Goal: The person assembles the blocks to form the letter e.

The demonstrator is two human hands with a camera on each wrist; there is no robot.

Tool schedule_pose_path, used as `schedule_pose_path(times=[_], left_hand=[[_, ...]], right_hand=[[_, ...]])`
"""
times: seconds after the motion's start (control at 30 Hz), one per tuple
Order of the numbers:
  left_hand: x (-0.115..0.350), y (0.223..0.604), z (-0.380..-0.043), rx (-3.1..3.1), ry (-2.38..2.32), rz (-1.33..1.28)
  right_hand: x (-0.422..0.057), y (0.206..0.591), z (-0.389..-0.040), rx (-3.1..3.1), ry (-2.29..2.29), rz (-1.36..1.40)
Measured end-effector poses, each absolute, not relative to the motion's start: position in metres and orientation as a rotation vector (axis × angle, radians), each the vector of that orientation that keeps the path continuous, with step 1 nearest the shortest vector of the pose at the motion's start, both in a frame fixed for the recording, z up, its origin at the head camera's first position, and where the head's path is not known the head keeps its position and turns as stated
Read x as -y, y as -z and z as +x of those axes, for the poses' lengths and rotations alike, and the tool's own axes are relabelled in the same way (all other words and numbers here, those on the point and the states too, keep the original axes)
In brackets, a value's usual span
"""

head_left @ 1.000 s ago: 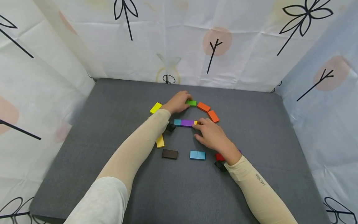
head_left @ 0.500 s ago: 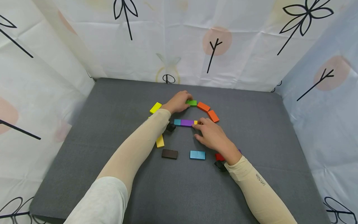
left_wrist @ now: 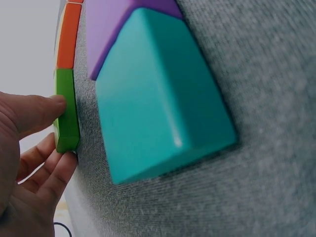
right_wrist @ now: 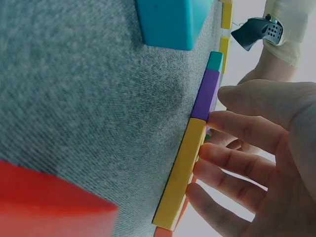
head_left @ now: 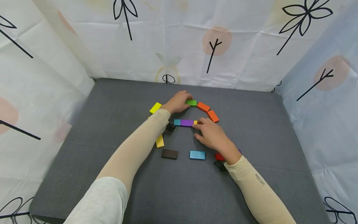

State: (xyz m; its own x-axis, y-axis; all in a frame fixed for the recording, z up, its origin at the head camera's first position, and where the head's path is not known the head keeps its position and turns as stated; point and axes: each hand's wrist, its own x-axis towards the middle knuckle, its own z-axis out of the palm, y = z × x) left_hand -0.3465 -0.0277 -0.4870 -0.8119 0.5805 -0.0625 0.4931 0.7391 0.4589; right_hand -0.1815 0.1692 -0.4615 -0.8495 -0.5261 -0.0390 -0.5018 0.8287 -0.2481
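Observation:
In the head view my left hand [head_left: 177, 102] reaches to the far arc of blocks. It holds a green block [left_wrist: 67, 108] between thumb and fingers, as the left wrist view shows. The green block lies end to end with an orange block [head_left: 203, 106]. My right hand [head_left: 212, 133] rests its fingertips along the side of a long yellow block [right_wrist: 180, 173], its fingers extended and the thumb apart from it. That yellow block continues a straight row with a purple block [head_left: 187, 123] and a teal block [head_left: 177, 122]. My right hand hides most of the yellow block in the head view.
A second orange block [head_left: 213, 116] follows the arc on the right. Yellow blocks [head_left: 155, 108] stand on the left, partly behind my left arm. Nearer lie a dark brown block [head_left: 169, 154], a light blue block [head_left: 197, 155] and a red block [head_left: 219, 157] on the grey table [head_left: 179, 193].

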Motion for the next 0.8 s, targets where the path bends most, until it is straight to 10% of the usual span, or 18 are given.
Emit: schedule_pose_path(times=[0.8], left_hand=[[0.119,0.446,-0.317,-2.823,-0.885,0.69]], right_hand=[[-0.162,0.453,-0.182,-2.878,0.304,-0.773]])
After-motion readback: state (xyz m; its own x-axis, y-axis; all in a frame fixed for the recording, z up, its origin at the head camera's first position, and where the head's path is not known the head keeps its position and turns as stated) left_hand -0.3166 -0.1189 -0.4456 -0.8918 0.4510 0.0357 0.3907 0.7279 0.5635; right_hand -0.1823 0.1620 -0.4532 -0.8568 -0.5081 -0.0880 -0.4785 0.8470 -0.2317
